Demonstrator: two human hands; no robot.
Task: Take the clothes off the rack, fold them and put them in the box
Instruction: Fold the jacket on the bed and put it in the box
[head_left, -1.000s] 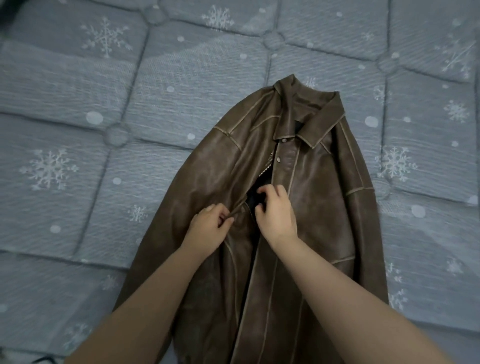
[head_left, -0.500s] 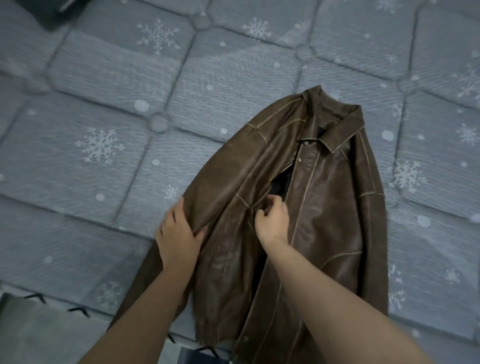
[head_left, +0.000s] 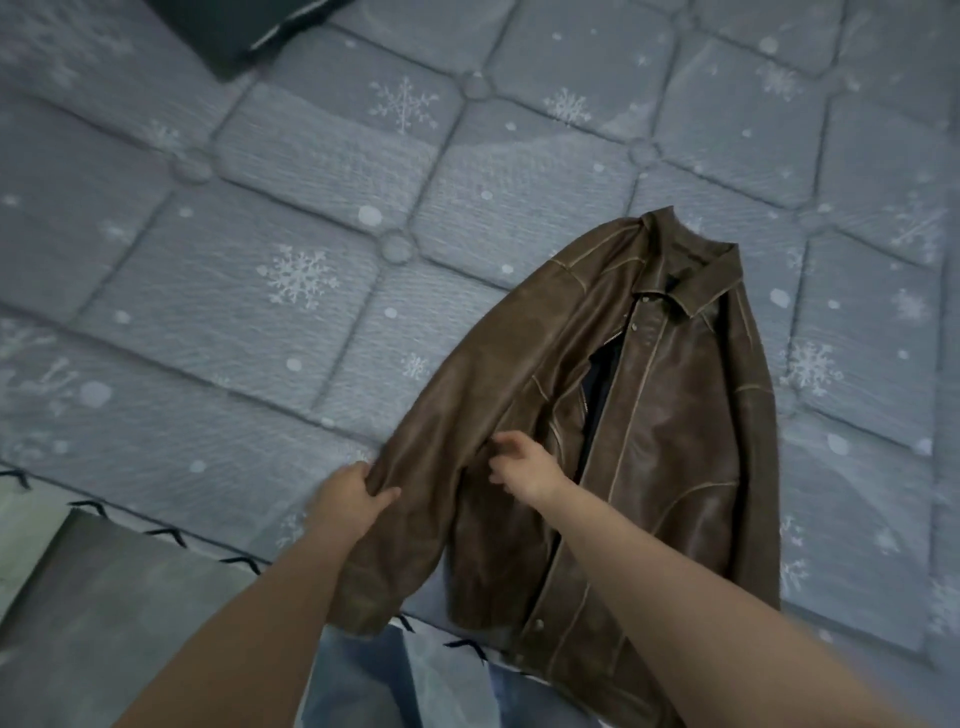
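Note:
A brown leather jacket (head_left: 670, 415) lies front-up on the grey snowflake mattress (head_left: 311, 291), collar away from me, its front partly open and showing a dark lining. My left hand (head_left: 350, 493) grips the left sleeve near the mattress's near edge, with the sleeve end hanging past the edge. My right hand (head_left: 524, 465) hovers over the jacket's left front panel with fingers loosely spread, holding nothing. No rack or box is in view.
A dark flat object (head_left: 234, 31) lies on the mattress at the top left. The mattress's stitched near edge (head_left: 166, 532) runs across the lower left, with grey floor (head_left: 104, 623) beyond it.
My left hand has slid left and down along the sleeve and now grips it. My right hand has let go of the front opening and moved left. The view has shifted left.

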